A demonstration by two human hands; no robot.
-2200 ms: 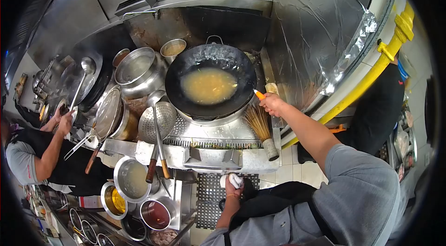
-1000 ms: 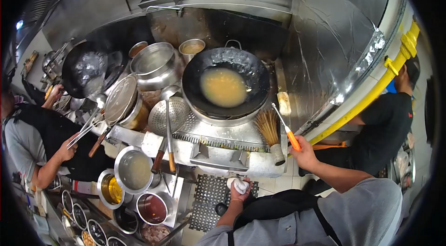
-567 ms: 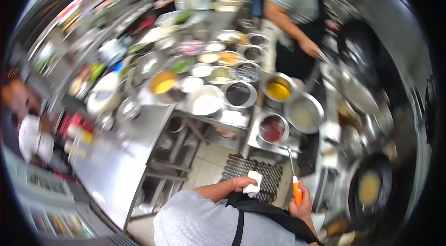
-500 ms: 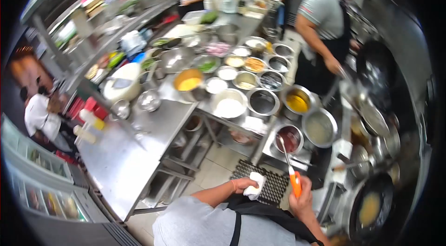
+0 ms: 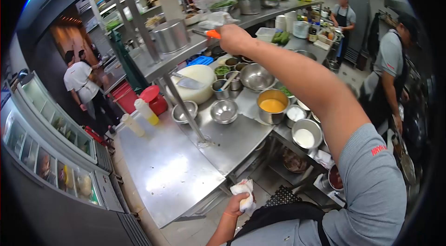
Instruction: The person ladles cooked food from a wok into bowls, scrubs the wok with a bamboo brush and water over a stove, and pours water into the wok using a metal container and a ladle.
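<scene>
Stretched out over the upper steel shelf (image 5: 174,56), my right hand (image 5: 233,40) is closed round the orange handle (image 5: 213,34) of a tool. The tool's metal end lies toward the shelf and is hard to make out. A steel pot (image 5: 170,36) stands on the shelf to the left of this hand, and a clear plastic bag (image 5: 218,20) is just above it. Low in front of my body, my left hand (image 5: 237,204) is wrapped round a crumpled white cloth (image 5: 243,196), beside the corner of the steel table (image 5: 172,171).
Below the shelf are steel bowls (image 5: 224,111), a pot of orange liquid (image 5: 272,105), a large white round container (image 5: 195,83) and squeeze bottles (image 5: 133,125). A glass-topped fridge (image 5: 55,153) is at left. Co-workers stand at right (image 5: 390,67), far back (image 5: 344,18) and left (image 5: 82,81).
The view has turned left from the wok stove to the steel table and shelf. My right hand, with the orange-handled tool, has moved from low near my body up to the shelf.
</scene>
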